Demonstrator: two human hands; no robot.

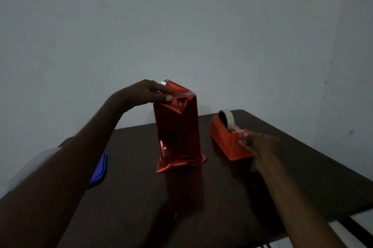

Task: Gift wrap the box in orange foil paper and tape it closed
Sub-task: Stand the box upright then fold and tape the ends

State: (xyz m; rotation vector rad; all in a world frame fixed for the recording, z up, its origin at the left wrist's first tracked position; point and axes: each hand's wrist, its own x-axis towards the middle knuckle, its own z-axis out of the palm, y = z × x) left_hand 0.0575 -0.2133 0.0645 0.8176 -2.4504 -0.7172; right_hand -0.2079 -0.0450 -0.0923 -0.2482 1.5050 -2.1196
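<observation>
The box (177, 126) stands upright in the middle of the dark table (222, 197), covered in shiny orange foil paper. Loose foil spreads out around its base. My left hand (151, 92) holds the folded foil down at the box's top left corner, thumb on the front face and fingers on top. An orange tape dispenser (226, 136) with a roll of clear tape (227, 117) sits to the right of the box. My right hand (258, 142) reaches to the dispenser's near end and pinches the tape end at the cutter.
A blue lid-like object (100, 169) lies at the table's left edge, partly behind my left forearm. A pale grey wall rises behind the table. The scene is dim.
</observation>
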